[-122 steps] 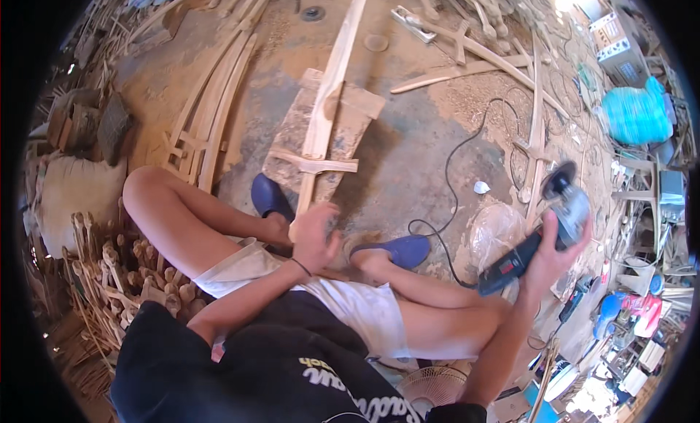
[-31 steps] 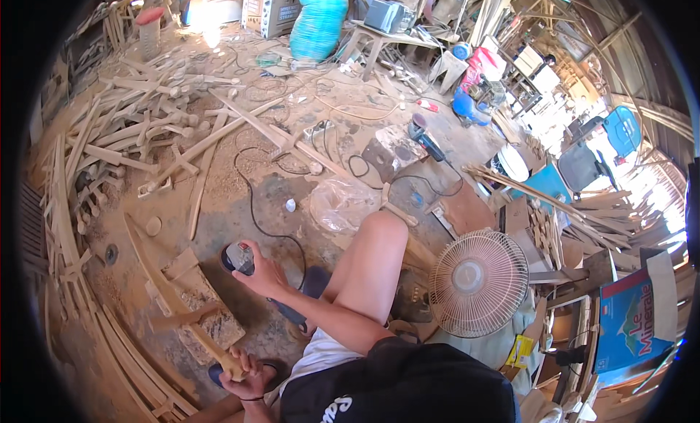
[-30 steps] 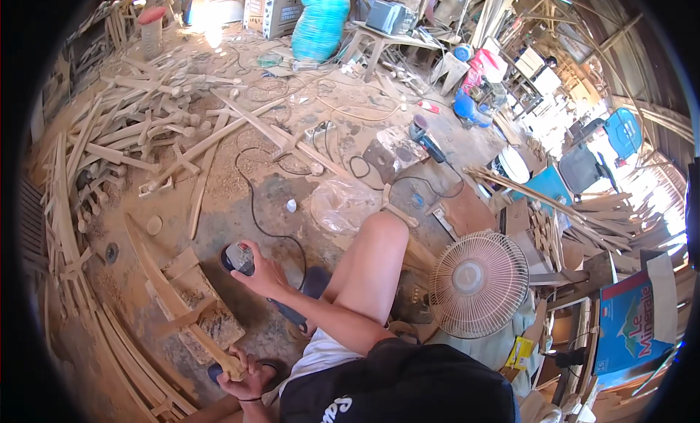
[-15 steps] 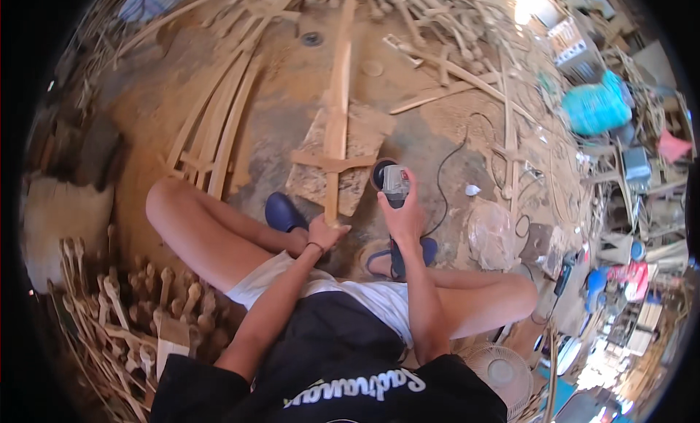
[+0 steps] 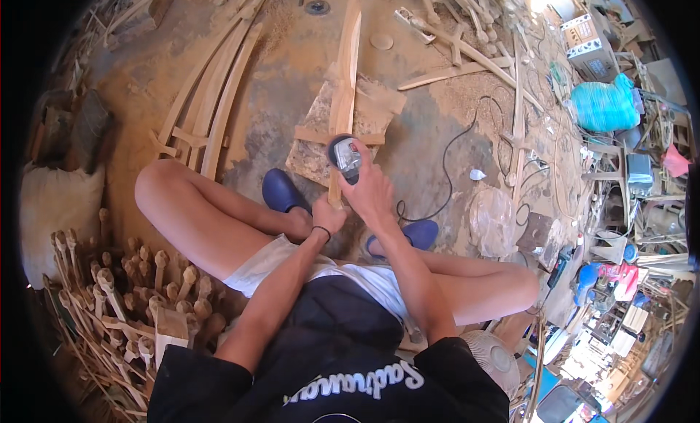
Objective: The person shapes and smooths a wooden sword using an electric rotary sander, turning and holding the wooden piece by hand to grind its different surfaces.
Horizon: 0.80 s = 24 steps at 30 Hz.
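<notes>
A long wooden sword (image 5: 343, 102) with a crossguard lies pointing away from me over a worn flat board (image 5: 310, 157) on the floor. Its handle end is gripped in my left hand (image 5: 330, 213), fingers wrapped round the wood. My right hand (image 5: 370, 193) is closed round a grey and black angle grinder (image 5: 348, 161) with a round dark disc. The disc sits over the place where handle and crossguard meet and hides part of it; whether it touches the wood I cannot tell. A black cord (image 5: 446, 204) trails on the floor to the right of the grinder.
More wooden swords (image 5: 211, 110) lie at the far left, and others (image 5: 474, 59) at the far right. Carved wooden pieces (image 5: 146, 284) stand bunched by my left knee. A clear plastic bag (image 5: 492, 219) and a fan (image 5: 496, 357) are on the right. Sawdust covers the floor.
My right hand has brought the grinder leftward, from beside the crossguard to over it. My left hand keeps its hold on the handle. The view has shifted slightly.
</notes>
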Each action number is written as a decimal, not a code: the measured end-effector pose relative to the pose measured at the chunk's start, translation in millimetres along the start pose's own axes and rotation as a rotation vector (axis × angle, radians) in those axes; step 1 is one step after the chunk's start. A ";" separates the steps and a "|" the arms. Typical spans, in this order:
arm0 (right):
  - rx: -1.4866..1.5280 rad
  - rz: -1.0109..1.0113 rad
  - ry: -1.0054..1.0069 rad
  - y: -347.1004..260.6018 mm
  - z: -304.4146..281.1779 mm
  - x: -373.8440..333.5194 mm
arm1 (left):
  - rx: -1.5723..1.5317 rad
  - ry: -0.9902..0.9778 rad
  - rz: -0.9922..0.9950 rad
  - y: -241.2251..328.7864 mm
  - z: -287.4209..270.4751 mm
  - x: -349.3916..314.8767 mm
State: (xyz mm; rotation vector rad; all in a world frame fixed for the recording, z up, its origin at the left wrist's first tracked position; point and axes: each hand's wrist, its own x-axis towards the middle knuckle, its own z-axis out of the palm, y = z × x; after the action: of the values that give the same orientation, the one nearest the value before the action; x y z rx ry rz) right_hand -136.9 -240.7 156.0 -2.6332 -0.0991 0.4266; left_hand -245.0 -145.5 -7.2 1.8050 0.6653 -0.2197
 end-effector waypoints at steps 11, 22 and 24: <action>0.035 0.177 0.175 84.4 -43.4 14.8 | 0.044 -0.060 -0.062 2.5 -3.8 2.1; 0.031 0.171 0.110 52.0 -39.2 3.0 | 0.072 -0.026 -0.058 9.0 -6.2 -0.4; 0.032 0.081 0.130 54.0 -37.8 9.5 | 0.097 -0.026 -0.049 12.1 -4.0 1.0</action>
State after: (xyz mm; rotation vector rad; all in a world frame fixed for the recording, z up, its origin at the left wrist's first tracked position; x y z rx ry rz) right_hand -116.2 -303.8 160.3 -2.6323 0.0563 0.2809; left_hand -238.3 -143.9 3.5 1.8771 0.6913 -0.3122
